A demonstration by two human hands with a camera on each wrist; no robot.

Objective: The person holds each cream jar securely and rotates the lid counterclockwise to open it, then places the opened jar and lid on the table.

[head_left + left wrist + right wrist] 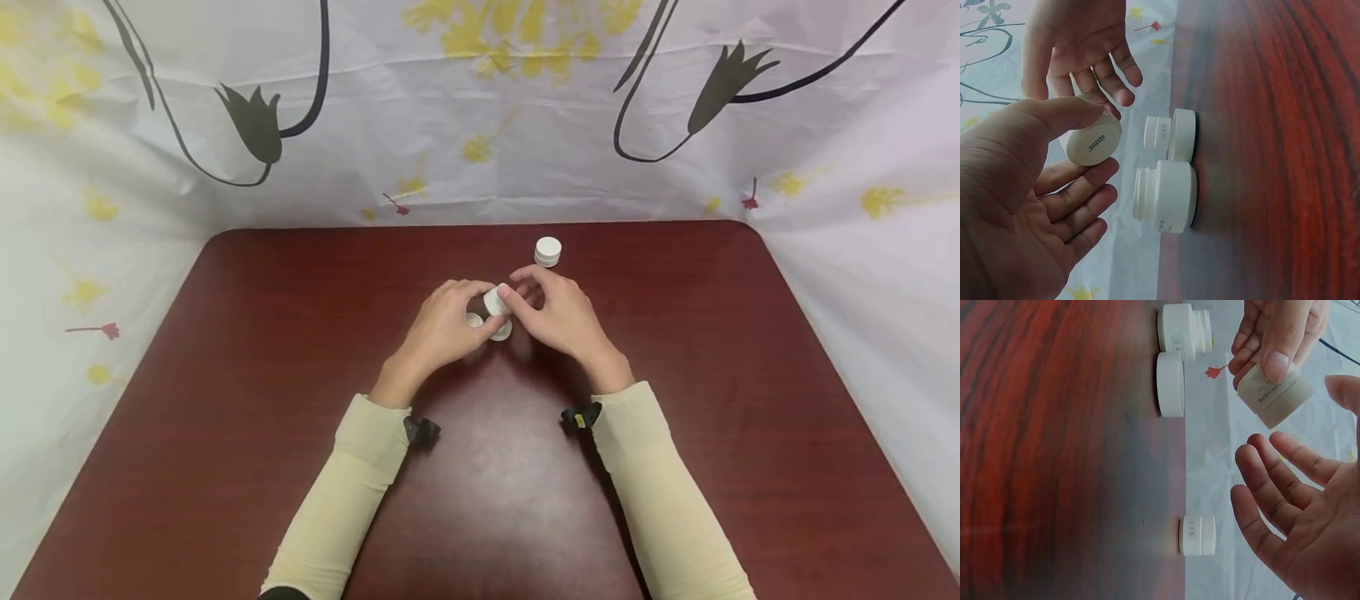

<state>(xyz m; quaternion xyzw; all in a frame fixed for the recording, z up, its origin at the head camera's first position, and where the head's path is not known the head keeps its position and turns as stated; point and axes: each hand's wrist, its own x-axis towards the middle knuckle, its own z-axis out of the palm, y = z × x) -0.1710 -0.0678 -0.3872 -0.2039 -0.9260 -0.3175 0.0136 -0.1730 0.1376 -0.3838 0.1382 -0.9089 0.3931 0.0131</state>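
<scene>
Red-brown bench (240, 375) is sitting below, left hand (447, 321) pinching a tilted white jar (494, 302) above open jar (1175, 197) and lid (1183, 136), right hand (561, 312) hovering loosely spread, empty, just beside, any slack in that pinch probably risking a drop.

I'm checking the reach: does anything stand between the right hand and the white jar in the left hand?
Nothing visible does: the right wrist view shows a bare gap between the right hand and the held jar. The open jar and loose lid stand outside it.
</scene>
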